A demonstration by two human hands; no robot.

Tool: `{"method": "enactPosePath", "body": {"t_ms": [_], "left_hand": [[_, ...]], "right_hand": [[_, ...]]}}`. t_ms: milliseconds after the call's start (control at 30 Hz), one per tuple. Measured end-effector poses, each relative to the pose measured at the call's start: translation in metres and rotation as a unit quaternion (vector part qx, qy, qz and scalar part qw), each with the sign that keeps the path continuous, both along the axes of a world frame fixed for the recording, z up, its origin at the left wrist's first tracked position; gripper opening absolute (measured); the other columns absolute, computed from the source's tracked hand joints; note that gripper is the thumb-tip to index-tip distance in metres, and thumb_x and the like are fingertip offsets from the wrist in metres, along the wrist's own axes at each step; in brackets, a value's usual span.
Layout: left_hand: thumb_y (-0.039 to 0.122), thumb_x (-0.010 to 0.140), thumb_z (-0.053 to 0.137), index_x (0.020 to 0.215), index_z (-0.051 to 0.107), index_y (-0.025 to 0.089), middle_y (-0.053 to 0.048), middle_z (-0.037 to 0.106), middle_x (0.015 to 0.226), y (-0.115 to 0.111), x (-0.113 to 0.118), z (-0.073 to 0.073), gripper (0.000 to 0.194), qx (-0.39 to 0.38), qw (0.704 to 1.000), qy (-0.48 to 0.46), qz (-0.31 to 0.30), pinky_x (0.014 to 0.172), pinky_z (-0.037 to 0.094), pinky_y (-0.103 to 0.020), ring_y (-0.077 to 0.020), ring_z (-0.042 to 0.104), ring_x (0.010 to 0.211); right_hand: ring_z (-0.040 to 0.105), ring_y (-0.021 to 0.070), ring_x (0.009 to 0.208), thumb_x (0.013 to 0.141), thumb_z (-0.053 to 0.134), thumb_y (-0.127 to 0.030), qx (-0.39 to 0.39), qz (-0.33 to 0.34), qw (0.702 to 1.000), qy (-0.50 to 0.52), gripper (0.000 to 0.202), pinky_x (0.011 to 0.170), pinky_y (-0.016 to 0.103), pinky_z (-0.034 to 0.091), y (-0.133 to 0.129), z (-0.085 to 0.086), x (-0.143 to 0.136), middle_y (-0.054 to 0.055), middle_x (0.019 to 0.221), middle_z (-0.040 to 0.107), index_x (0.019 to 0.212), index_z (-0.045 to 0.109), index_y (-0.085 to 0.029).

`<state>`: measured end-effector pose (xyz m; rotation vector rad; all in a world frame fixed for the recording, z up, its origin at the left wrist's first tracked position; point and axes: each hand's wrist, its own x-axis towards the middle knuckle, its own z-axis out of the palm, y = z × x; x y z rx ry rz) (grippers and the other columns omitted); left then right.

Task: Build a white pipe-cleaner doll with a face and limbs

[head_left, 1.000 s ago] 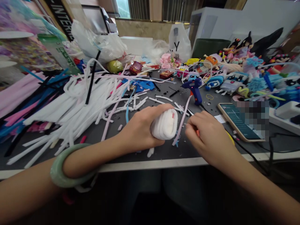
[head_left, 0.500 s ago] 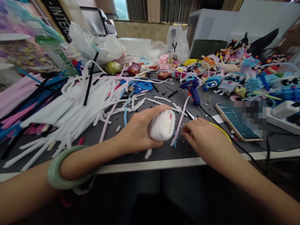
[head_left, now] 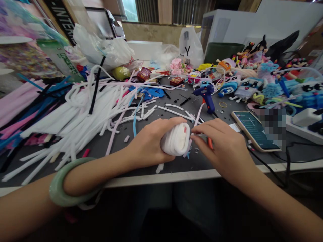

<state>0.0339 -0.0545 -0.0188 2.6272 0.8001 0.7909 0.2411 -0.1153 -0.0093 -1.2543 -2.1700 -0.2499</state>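
White, plush-looking material forms the roll under inspection, which is at the near centre, above the tabletop close to its near edge; the left hand grasps it firmly from the left, thumb along the top and the other fingers beneath, with one end facing right and toward the wearer; a small red patch shows on that end; the right hand has thumb and forefinger brought nearly together at the roll's right edge; whether a scrap is pinched between them cannot be told; an orange handle shows beneath the right hand, and whether it is held there or merely lies below is likewise unclear; a pale pink strip runs just beyond the fingertips, toward the blue glue gun farther off; a phone lies to the right, and white strips are heaped to the left; in this inspector's judgement, the left grip should be steady yet light, so that the soft layers are not crushed; the right fingertips should work at the rim alone, with small, gentle pressure; the end face is best kept turned into view, and the right wrist kept off the orange handle.
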Motion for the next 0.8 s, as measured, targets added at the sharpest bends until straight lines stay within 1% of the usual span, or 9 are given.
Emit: {"method": "enactPosePath", "body": {"t_ms": [67, 133, 367, 567, 800], "left_hand": [[0.019, 0.066, 0.066, 0.128, 0.046, 0.023, -0.005, 0.063, 0.119, 0.0, 0.0, -0.001, 0.066, 0.005, 1.0, 0.009, -0.002, 0.086, 0.049, -0.033, -0.0221, 0.062, 0.101], [0.02, 0.067, 0.067, 0.13, 0.044, 0.024, -0.005, 0.062, 0.12, 0.0, 0.0, -0.002, 0.068, 0.01, 1.0, 0.018, -0.006, 0.087, 0.048, -0.034, -0.0226, 0.061, 0.101], [0.026, 0.07, 0.069, 0.135, 0.041, 0.025, -0.006, 0.062, 0.115, -0.001, -0.001, -0.006, 0.071, 0.026, 0.998, 0.054, 0.001, 0.083, 0.049, -0.036, -0.0256, 0.059, 0.1], [0.028, 0.071, 0.069, 0.135, 0.04, 0.026, -0.006, 0.061, 0.113, -0.001, -0.002, -0.006, 0.07, 0.027, 0.998, 0.064, 0.009, 0.082, 0.05, -0.038, -0.0265, 0.058, 0.099], [0.027, 0.072, 0.067, 0.134, 0.042, 0.025, -0.007, 0.062, 0.111, -0.002, 0.0, -0.006, 0.067, 0.038, 0.997, 0.067, 0.007, 0.081, 0.049, -0.037, -0.0259, 0.058, 0.098]], "right_hand": [[0.059, 0.019, 0.083, 0.09, 0.055, -0.018, 0.023, 0.046, 0.998, 0.03, 0.01, 0.073, 0.034, 0.049, -0.001, 0.001, -0.002, 0.007, 0.09, 0.07, 0.093, 0.065, -0.018], [0.057, 0.0181, 0.083, 0.09, 0.055, -0.017, 0.027, 0.071, 0.996, 0.044, 0.01, 0.074, 0.034, 0.049, -0.003, 0.002, -0.004, 0.006, 0.092, 0.07, 0.093, 0.065, -0.019], [0.055, 0.0177, 0.082, 0.087, 0.061, -0.019, 0.016, 0.096, 0.994, 0.04, 0.006, 0.073, 0.032, 0.048, -0.005, 0.003, -0.008, 0.007, 0.09, 0.068, 0.088, 0.066, -0.016], [0.054, 0.0175, 0.08, 0.09, 0.055, -0.015, 0.017, 0.098, 0.994, 0.049, 0.011, 0.074, 0.034, 0.048, -0.006, -0.002, -0.011, 0.007, 0.087, 0.068, 0.088, 0.066, -0.016], [0.054, 0.019, 0.081, 0.092, 0.051, -0.014, 0.008, 0.101, 0.995, 0.026, 0.014, 0.074, 0.035, 0.047, -0.005, -0.001, -0.012, 0.009, 0.085, 0.066, 0.086, 0.064, -0.013]]}}
